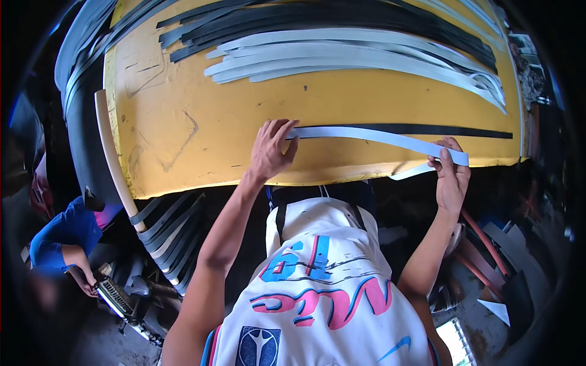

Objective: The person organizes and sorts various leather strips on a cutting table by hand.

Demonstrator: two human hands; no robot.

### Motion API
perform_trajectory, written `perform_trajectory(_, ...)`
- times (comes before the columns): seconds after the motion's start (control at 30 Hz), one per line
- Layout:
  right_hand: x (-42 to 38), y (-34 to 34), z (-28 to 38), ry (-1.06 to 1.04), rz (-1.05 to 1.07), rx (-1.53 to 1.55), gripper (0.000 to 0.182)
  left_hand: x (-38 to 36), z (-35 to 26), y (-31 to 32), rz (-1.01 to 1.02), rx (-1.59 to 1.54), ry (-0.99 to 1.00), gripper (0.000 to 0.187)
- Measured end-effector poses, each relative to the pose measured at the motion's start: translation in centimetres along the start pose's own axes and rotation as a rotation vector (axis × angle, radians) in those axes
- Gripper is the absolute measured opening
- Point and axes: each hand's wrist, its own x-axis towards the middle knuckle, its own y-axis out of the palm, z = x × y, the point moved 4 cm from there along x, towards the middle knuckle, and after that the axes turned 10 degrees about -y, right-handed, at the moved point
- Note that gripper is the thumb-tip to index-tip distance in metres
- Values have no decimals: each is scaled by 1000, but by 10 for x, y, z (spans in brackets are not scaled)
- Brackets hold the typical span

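Note:
A long white strip (366, 135) stretches between my two hands over the near part of the yellow table. My left hand (273, 148) pinches its left end, fingers curled over it at the table surface. At the table's front right edge, my right hand (450, 169) grips the strip's other end between thumb and fingers. A pale flap (410, 173) hangs in a loop just left of my right hand, over the table's edge. Just behind the white strip lies a black strip (470, 130), flat on the table and partly covered by the white one.
Farther back on the yellow table (244, 140) lie a stack of white strips (342, 58) and a pile of black strips (256, 27). More dark strips hang over a pale pole (113, 152) at left. A person in a blue shirt (70, 235) works at lower left.

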Motion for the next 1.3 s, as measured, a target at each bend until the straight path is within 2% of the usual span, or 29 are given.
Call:
perform_trajectory(0.07, 1, -1, -3, -20, 9, -7, 30, 2, 5, 4, 51, -41, 95, 39)
perform_trajectory(0.57, -1, -7, -12, -62, -58, 116, 27, 6, 1, 10, -32, 30, 53, 26)
perform_trajectory(1.3, 8, -3, -35, -23, -45, 55, 24, 8, -5, 8, -44, 51, 49, 27)
